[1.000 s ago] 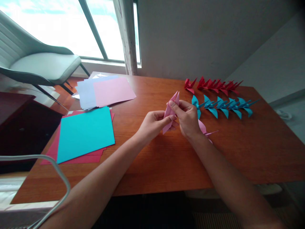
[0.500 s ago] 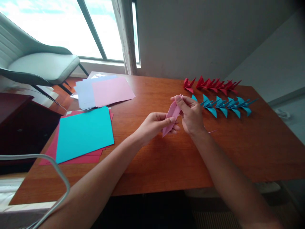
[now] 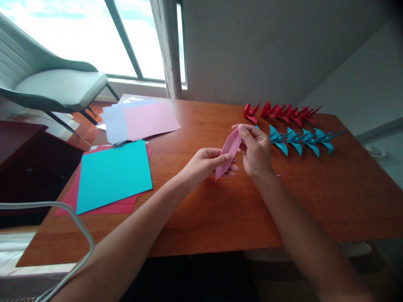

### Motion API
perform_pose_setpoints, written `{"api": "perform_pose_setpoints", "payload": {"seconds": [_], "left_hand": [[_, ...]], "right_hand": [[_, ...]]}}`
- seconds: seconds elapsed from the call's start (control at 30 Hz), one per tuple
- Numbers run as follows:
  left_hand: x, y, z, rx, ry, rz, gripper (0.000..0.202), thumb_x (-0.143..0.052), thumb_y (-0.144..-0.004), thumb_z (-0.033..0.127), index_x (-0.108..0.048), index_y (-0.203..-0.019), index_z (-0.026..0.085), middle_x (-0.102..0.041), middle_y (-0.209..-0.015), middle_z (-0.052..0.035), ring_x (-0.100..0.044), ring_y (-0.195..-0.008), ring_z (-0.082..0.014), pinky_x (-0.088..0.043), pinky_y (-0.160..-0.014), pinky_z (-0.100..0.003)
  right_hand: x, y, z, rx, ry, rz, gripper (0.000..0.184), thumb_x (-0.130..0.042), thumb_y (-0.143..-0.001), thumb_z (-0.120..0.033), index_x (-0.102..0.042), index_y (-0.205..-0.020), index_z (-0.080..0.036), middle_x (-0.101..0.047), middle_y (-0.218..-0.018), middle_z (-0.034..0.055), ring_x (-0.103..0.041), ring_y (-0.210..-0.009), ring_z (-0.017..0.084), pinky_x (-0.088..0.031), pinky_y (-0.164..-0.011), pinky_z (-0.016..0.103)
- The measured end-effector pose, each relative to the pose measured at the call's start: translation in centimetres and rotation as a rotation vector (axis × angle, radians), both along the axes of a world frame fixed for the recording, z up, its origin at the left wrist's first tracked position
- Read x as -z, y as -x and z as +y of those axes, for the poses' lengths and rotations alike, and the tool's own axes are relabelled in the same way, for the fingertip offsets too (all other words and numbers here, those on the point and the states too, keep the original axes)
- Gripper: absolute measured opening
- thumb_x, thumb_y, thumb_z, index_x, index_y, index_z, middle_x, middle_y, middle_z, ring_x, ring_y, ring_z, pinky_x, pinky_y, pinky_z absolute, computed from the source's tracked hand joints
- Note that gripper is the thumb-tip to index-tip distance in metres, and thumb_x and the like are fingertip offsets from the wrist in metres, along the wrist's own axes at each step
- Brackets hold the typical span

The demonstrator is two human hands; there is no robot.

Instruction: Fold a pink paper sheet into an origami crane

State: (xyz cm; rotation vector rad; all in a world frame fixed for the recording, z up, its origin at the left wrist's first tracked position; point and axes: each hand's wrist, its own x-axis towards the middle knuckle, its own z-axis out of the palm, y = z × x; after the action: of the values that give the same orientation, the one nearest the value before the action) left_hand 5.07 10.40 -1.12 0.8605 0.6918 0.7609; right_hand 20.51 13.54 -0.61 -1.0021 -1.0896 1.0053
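A folded piece of pink origami paper [image 3: 227, 156], long and diamond-like, is held slanted above the table between both hands. My left hand [image 3: 208, 165] grips its lower part, thumb on top and fingers beneath. At its upper end, my right hand [image 3: 256, 149] pinches the tip between thumb and fingers. Just beyond the right hand, a row of blue paper cranes [image 3: 294, 138] stands on the table. A row of red paper cranes [image 3: 291, 113] lies behind them. Next to the right wrist, part of a thin pink thing [image 3: 283, 173] shows; the arm hides the rest.
On the left of the wooden table [image 3: 201, 218] lie blue sheets [image 3: 115, 176] over red ones [image 3: 67, 199]. Behind them are pale purple sheets [image 3: 115, 123] with a pink sheet [image 3: 151, 120] on top. A white cable [image 3: 85, 235] curves by my left forearm. A chair [image 3: 59, 86] stands near the window.
The right hand's pinch on the pink paper has shifted slightly, and the upper tip is now covered by the fingers. The left hand keeps its grip. The view has moved a little.
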Motion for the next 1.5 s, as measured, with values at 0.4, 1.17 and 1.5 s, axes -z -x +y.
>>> {"api": "perform_pose_setpoints", "payload": {"seconds": [0.4,1.17,1.5], "left_hand": [[0.3,-0.1,0.0,-0.005,-0.058,0.069,0.036,-0.079,-0.082,0.044,-0.075,-0.092,0.010,-0.079,-0.084,-0.0103,-0.073,-0.073,-0.0161,-0.055,-0.073,-0.026],[0.2,0.0,0.3,-0.046,-0.063,0.077,0.038,-0.081,-0.081,0.046,-0.075,-0.090,0.010,-0.079,-0.085,-0.0114,-0.072,-0.074,-0.0156,-0.054,-0.072,-0.026],[0.1,0.0,0.1,-0.008,-0.021,0.044,0.038,-0.082,-0.079,0.045,-0.075,-0.091,0.010,-0.079,-0.084,-0.0115,-0.073,-0.074,-0.0166,-0.055,-0.075,-0.028]], "right_hand": [[0.5,0.2,0.1,0.136,-0.046,-0.084,0.031,-0.079,-0.079,-0.050,-0.072,-0.077,-0.020,-0.059,-0.064,-0.0034,-0.043,-0.053,0.008,-0.034,-0.045,0.022],[1.1,0.3,0.1,0.104,-0.060,-0.041,0.018,-0.075,-0.082,-0.037,-0.071,-0.077,-0.021,-0.060,-0.063,-0.0050,-0.048,-0.054,0.008,-0.039,-0.051,0.022],[0.8,0.4,-0.1,0.135,-0.013,-0.027,0.020,-0.070,-0.084,-0.041,-0.063,-0.078,-0.023,-0.055,-0.066,-0.0055,-0.045,-0.055,0.008,-0.037,-0.052,0.022]]}}
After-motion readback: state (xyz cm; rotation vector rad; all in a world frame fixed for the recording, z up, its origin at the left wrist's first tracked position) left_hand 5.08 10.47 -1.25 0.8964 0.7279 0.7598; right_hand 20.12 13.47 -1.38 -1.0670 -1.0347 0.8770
